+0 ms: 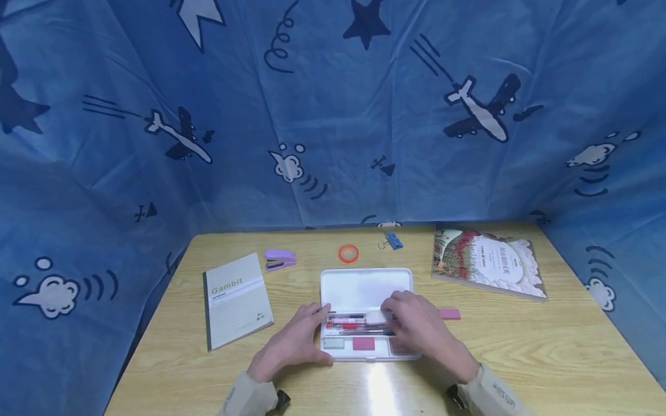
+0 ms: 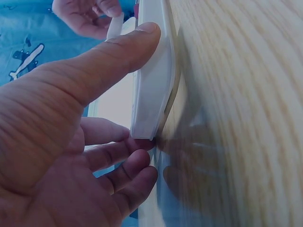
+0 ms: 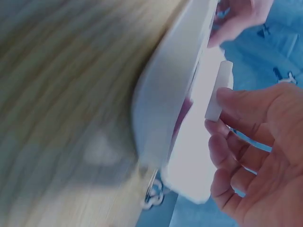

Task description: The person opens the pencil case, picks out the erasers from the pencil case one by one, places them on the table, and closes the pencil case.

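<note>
Pencil case (image 1: 364,286) lies open, pens inside. Left hand (image 1: 293,341) steadies its left edge, fingers relaxed; right hand (image 1: 416,323) pinches white eraser (image 1: 376,317) over tray, not yet set down.

On the wooden table (image 1: 520,346) to my left lies a grey notebook (image 1: 236,299) marked "Gambit", with a purple stapler (image 1: 280,259) just beyond it. Further back sit an orange tape ring (image 1: 348,253) and a blue binder clip (image 1: 392,241). At my right rests an illustrated book (image 1: 486,261), and nearer lies a small pink eraser (image 1: 450,314). Blue aeroplane-patterned cloth (image 1: 333,115) hangs all around.
</note>
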Tool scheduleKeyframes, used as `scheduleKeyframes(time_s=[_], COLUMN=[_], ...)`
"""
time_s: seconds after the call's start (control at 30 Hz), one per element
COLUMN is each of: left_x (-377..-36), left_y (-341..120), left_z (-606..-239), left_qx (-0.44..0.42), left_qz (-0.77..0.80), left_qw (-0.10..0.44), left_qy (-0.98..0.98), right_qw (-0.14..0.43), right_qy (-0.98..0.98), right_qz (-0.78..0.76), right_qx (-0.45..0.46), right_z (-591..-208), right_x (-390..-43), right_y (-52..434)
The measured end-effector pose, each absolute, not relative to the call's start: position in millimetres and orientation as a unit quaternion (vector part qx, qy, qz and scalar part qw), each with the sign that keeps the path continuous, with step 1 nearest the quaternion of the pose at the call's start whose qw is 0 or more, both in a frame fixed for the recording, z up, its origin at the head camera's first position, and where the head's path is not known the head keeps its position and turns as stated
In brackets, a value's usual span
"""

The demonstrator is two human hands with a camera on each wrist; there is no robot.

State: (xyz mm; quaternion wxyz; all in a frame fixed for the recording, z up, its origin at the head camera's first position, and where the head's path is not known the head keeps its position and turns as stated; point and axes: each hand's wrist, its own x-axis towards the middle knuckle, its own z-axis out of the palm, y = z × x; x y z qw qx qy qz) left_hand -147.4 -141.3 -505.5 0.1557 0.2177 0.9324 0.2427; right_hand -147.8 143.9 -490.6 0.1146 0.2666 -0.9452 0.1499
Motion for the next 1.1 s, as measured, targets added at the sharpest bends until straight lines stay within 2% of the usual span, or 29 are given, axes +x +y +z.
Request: scheduleKeyframes(time_s=[0.33, 0.9, 1.1], left_x=[-146.5, -147.4, -147.2], left_y=[-142.2, -141.7, -142.0], left_z=[-505.1, -506.8, -507.8], left_qx=[0.217, 0.215, 0.218], left_qz=[0.243, 0.243, 0.241], left_qw=[0.158, 0.16, 0.153], left_qy=[0.932, 0.932, 0.933], right_qw=[0.147, 0.042, 0.034], right_qy=[-0.952, -0.979, -0.981], right_qz=[0.159, 0.161, 0.162], right_qx=[0.215, 0.117, 0.103], right_z=[-489.8, -489.9, -494.4], right_x=[-147.6, -147.9, -148.1], right_y=[207.4, 311.8, 329.4])
